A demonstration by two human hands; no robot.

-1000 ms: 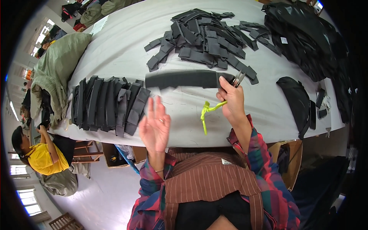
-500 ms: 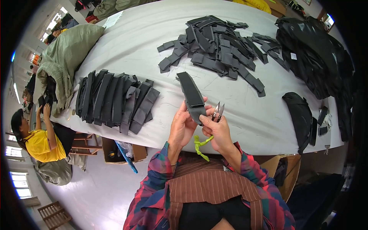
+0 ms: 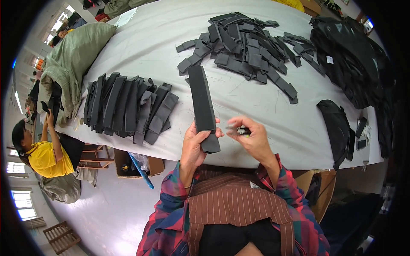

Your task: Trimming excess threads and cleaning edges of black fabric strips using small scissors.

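Note:
A long dark-grey fabric strap [image 3: 201, 100] stands tilted away from me over the table edge. My left hand [image 3: 195, 145] pinches it near its lower end, where a short smooth flap hangs below the thumb. To the right, apart from the strap, my right hand [image 3: 252, 138] is curled round small thread snips [image 3: 244, 131]; their blades are mostly hidden and the fingertips are smeared by motion. Left of the strap lies a row of similar straps [image 3: 124, 106] set side by side. Beyond it, a loose heap of straps [image 3: 243, 47] spreads over the far table.
Black fabric pieces [image 3: 348, 64] cover the table's right end, with a curved black piece [image 3: 331, 128] nearer. A green sack [image 3: 77, 59] lies at the left edge, by a person in yellow [image 3: 49, 158]. Below the table stand an open carton [image 3: 128, 168] and another box [image 3: 326, 187].
My right hand has come away from the strap's lower end and moved right with the snips. The strap is turned more upright in my left hand. The lime-green ribbon no longer shows hanging.

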